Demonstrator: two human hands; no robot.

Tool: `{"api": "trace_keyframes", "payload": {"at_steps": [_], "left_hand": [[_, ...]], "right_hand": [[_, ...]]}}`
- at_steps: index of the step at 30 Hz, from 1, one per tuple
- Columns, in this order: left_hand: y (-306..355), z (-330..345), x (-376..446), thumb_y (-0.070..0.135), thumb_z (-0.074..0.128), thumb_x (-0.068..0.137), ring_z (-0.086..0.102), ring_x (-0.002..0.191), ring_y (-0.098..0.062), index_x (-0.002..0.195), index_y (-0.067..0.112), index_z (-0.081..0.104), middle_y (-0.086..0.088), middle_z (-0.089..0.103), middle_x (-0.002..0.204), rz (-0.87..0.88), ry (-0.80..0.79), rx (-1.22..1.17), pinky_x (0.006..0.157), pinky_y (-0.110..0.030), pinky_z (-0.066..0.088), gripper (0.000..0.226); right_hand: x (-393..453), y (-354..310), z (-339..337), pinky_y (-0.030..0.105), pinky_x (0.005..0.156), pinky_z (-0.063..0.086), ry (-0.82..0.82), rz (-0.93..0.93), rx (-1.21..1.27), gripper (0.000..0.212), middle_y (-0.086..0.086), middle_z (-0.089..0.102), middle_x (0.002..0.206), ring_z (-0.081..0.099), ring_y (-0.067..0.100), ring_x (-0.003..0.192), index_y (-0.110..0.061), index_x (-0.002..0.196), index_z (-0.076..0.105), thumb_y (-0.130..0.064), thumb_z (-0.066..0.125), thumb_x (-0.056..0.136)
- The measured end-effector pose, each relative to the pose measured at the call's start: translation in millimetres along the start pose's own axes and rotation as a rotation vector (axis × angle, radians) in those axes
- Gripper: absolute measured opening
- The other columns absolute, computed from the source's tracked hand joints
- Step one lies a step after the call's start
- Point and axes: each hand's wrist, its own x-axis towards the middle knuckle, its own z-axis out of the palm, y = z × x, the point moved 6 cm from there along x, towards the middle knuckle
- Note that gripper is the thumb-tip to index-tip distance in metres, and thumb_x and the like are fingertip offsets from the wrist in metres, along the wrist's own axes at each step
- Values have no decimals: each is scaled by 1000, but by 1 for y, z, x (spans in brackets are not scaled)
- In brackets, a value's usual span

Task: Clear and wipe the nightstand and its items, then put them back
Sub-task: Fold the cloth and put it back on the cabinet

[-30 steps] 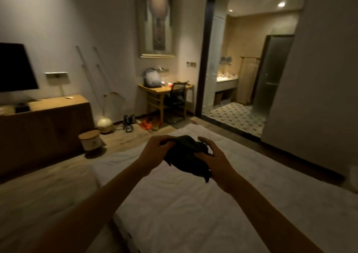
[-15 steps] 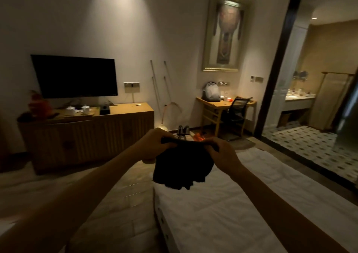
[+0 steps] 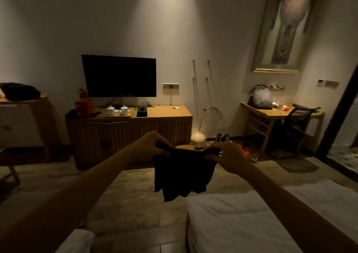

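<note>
One dark cloth [image 3: 184,175], top edge pinched by two hands' fingers: left hand [image 3: 153,146], right hand [image 3: 224,156].

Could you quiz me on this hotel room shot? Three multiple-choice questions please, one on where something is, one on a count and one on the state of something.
1. Where does the tray with the cups sit?
A. on the long cabinet under the television
B. on the bed
C. on the desk by the chair

2. How many white lidded cups stand on that tray?
A. one
B. two
C. four

3. How is the dark cloth held?
A. balled up in one hand
B. lying flat on the bed
C. stretched between both hands, hanging down

Answers:
1 A: the tray rests on the cabinet below the television.
2 B: two cups stand side by side.
3 C: the left hand and right hand pinch the top edge of the cloth, which hangs open.
</note>
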Motion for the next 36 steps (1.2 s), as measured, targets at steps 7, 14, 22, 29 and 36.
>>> {"api": "trace_keyframes", "payload": {"at_steps": [7,14,22,29,36], "left_hand": [[-131,-61,122,13,74,85,64,94,3,101,25,73,11,69,96,-85,38,72,84,-14,52,20],[-238,-104,225,13,72,85,59,89,0,105,20,71,10,61,99,-84,152,322,84,-23,53,21],[-380,-178,399,13,72,86,51,93,-3,110,18,68,8,54,105,-12,202,461,79,-18,44,25],[-482,-240,538,17,72,87,58,93,-11,110,18,68,1,60,108,-9,211,459,80,-23,51,24],[-574,-270,661,17,70,88,55,96,-7,109,21,68,4,58,110,-38,208,426,83,-22,51,21]], "right_hand": [[186,87,48,8,64,45,-65,2,39,19,-19,68,79,62,-8,83,-30,87,76,-41,83,74],[330,143,91,23,73,56,-69,-16,76,13,-19,69,80,65,-6,71,-25,95,75,-24,79,82],[546,222,133,8,61,39,13,-2,-1,13,-12,62,84,56,-5,73,-18,93,67,-10,74,85],[709,287,154,7,54,43,8,31,-35,20,-19,57,79,58,-7,70,-25,90,58,-9,69,86],[841,365,181,15,64,52,2,66,-45,17,-8,62,85,63,4,77,-22,94,60,-9,67,88]]}}
